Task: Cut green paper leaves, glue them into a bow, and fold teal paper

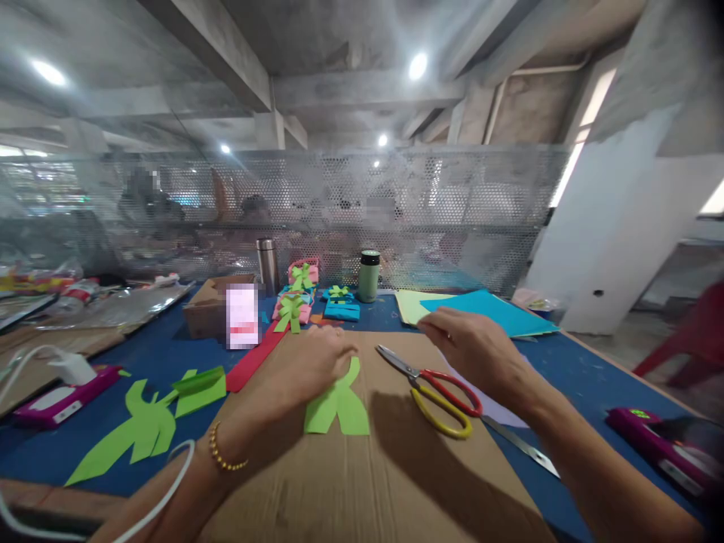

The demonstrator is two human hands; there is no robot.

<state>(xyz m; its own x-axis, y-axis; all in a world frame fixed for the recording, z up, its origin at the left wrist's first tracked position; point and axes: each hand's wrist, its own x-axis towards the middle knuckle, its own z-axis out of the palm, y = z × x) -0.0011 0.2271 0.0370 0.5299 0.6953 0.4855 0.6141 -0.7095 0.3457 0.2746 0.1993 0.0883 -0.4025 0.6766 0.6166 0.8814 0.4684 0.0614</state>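
My left hand [317, 362] rests on a brown cardboard sheet [373, 483], its fingers closed on the top of a green paper cut-out [338, 407] shaped like two ribbon tails. My right hand [472, 347] hovers above the cardboard with the fingers loosely spread and nothing in them. It is just right of the red and yellow scissors [435, 392], which lie open on the cardboard, apart from the hand.
More green paper pieces [147, 422] lie at the left on the blue table [582, 377]. Finished paper bows [294, 302], a steel flask [268, 265], a green bottle [369, 276], a cardboard box [207, 305] and cyan and yellow sheets [492, 309] stand behind. Glue guns [656, 445] lie at both sides.
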